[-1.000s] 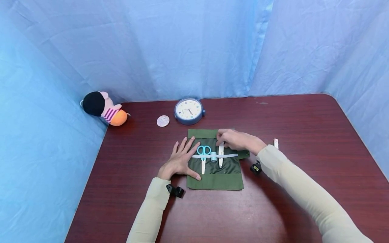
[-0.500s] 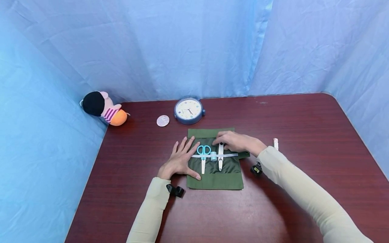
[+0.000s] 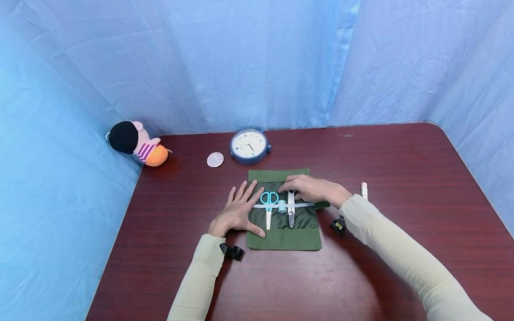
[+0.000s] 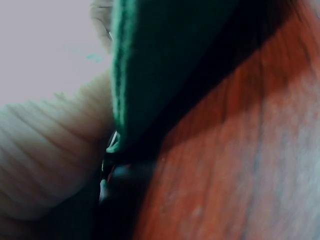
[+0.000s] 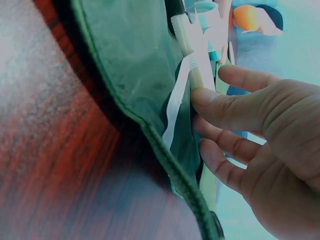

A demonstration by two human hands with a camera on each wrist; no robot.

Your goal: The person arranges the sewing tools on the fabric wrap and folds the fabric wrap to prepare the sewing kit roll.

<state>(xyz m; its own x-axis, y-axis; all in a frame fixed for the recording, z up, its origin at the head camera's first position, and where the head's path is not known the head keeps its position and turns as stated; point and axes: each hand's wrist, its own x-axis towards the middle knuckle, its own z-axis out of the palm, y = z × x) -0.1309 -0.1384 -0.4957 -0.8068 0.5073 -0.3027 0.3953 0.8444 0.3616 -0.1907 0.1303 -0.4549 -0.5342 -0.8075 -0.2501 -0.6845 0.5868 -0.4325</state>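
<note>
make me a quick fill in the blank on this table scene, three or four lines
1. The scissors tucked under the white strap have handles coloured ____.
2. The left hand lies flat on the ____ edge of the green pouch.
3. The round thing standing beyond the pouch, beside the coin, is a ____.
4. The plush toy lies at the table's far ____ corner.

Missing words: teal; left; clock; left

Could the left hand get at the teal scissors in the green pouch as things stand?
Probably yes: the left hand lies flat on the green pouch just beside the scissors, nothing between them; only the white strap crosses the scissors.
</note>
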